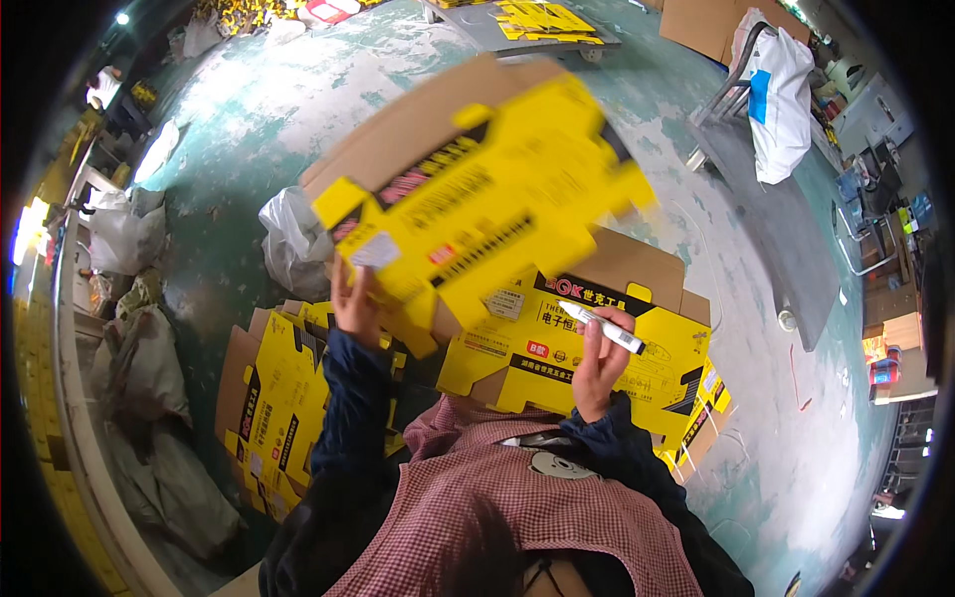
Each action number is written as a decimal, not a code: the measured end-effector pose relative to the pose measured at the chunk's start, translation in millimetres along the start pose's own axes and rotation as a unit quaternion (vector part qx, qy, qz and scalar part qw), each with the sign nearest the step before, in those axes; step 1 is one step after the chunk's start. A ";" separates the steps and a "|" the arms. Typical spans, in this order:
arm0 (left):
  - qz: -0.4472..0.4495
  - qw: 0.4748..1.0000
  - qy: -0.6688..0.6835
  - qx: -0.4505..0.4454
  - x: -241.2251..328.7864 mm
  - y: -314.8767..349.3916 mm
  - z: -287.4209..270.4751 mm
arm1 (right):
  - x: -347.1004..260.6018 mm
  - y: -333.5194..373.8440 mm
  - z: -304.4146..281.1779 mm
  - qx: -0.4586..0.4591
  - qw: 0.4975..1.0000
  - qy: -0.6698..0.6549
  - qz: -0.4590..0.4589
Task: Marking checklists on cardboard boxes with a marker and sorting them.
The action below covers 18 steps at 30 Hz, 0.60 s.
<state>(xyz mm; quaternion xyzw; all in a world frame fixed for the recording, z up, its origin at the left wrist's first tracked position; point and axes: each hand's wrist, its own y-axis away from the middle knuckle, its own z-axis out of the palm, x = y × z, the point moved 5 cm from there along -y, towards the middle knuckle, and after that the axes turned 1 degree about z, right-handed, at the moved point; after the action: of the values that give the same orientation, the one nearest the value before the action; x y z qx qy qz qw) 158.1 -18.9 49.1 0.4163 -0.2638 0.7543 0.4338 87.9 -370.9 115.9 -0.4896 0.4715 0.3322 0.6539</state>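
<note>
My left hand (358, 306) grips the lower left corner of a flattened yellow-and-brown cardboard box (487, 204), which is raised, tilted and a little blurred. A white marker pen (603, 327) with a black end is pinched in my right hand (601, 370). Directly below that hand lies another flattened yellow box (671, 363), at the front of my checked apron (497, 497); more flat cardboard shows under its right edge. To the left, beside my sleeve, rests a pile of flattened yellow boxes (284, 408), partly hidden by my left arm.
A grey flatbed cart (766, 229) stands at the right, a white sack (779, 109) hanging on its handle. Another flat trolley (477, 28) carries yellow cardboard at the back. A clear plastic bag (291, 244) sits beyond my left hand; pale sacks (139, 368) line the left side.
</note>
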 end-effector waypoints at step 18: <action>-0.085 0.944 -0.302 -0.103 -64.0 37.8 -10.1 | 74.6 2.3 6.3 -0.044 0.974 0.219 -0.046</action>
<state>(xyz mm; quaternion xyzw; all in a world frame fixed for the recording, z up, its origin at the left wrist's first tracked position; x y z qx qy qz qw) 138.7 -57.4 -12.3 0.5984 -0.4223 0.5226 0.4364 112.7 -366.2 45.3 -0.6002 0.5649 0.2067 0.5272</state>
